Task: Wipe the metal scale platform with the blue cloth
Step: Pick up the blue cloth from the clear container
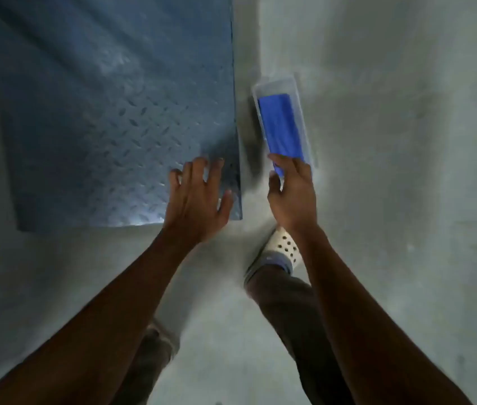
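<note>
The metal scale platform (108,121) is a large diamond-pattern plate lying on the floor at upper left. The blue cloth (281,127) lies folded inside a clear plastic tray (298,92) on the floor just right of the platform's edge. My right hand (291,194) is at the tray's near end, thumb and fingers pinching the near edge of the cloth. My left hand (197,200) hovers with spread fingers over the platform's near right corner and holds nothing.
The grey concrete floor (406,171) surrounds the platform. My right foot in a white perforated clog (282,249) stands just behind the tray, near the platform's corner. My legs fill the lower middle of the view.
</note>
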Motion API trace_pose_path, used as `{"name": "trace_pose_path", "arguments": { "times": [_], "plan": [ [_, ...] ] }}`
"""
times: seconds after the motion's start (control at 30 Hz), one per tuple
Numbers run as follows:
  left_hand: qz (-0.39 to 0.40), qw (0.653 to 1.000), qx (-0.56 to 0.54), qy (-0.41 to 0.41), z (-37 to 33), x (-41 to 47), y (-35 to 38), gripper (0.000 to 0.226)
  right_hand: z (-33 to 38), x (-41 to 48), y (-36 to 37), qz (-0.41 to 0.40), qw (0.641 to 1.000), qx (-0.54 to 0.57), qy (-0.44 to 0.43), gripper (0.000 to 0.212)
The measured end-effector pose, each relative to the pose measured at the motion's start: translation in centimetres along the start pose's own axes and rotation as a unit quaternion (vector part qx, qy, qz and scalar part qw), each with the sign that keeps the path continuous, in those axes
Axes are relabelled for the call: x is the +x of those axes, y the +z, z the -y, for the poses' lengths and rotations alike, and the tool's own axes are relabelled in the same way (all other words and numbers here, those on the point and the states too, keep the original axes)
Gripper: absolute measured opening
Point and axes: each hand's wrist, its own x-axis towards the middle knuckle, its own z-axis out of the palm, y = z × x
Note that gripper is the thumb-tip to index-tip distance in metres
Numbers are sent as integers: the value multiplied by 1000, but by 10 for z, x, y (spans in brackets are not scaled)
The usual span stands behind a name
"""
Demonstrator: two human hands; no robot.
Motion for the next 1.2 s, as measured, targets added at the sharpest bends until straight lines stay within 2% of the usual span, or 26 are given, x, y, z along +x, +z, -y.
{"name": "trace_pose_path", "arguments": {
  "times": [0.17, 0.23, 0.33, 0.43, 0.5, 0.67, 0.73, 1.0, 1.13, 1.2],
  "plan": [
    [-17, 997, 65, -34, 37, 47, 85, 77, -79, 74, 72, 44, 993, -109, 16, 50],
    [-32, 996, 82, -30, 39, 48, 91, 77, -97, 92, 85, 77, 990, -117, 20, 69],
    [-61, 993, 94, -26, 42, 46, 94, 76, -117, 112, 93, 169, 974, -152, 6, 108],
    [-64, 993, 96, -25, 42, 46, 96, 78, -130, 124, 101, 165, 965, -203, -15, 127],
    [-64, 993, 95, -30, 42, 47, 97, 80, -133, 130, 108, 147, 964, -218, -34, 122],
    [-79, 995, 63, -27, 46, 49, 101, 83, -149, 130, 107, 48, 977, -184, -97, 66],
    [-87, 994, 55, -32, 46, 49, 102, 82, -148, 128, 111, 3, 978, -173, -112, 56],
    [-105, 993, 19, -41, 43, 49, 102, 79, -119, 102, 113, -175, 980, -67, -67, 44],
    [-111, 992, -19, -61, 45, 51, 97, 72, -73, 48, 91, -261, 965, 11, -27, 49],
    [-110, 992, -32, -54, 51, 50, 96, 69, -51, 24, 79, -312, 949, 39, -35, 55]
  ]
}}
